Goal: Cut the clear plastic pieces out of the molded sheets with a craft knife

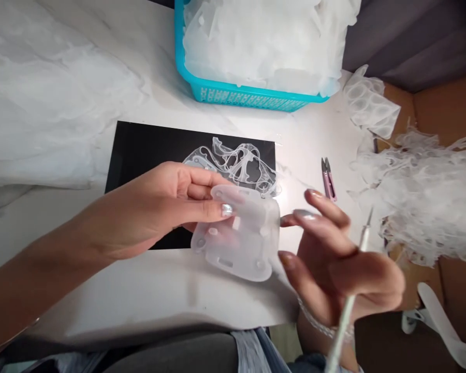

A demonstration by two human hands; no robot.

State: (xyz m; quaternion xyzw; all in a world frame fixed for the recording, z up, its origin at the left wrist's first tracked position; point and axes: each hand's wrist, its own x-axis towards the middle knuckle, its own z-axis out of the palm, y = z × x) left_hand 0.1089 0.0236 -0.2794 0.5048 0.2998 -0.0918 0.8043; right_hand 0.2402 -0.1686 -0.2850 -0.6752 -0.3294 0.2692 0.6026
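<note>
So, our left hand (147, 212) pinches the frosted plastic moulding (252, 248) at the centre, thumb on top; it looks light, thin and slightly flexible, so we hold it by its rim. Our right hand (334, 264), at three o'clock, closes around a slim pointed pick (348, 305).

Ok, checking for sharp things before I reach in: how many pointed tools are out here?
2: pink-handled thread snips on the white table, and a needle-tipped tool in the right hand. More could be hidden under the plastic trimmings.
</note>
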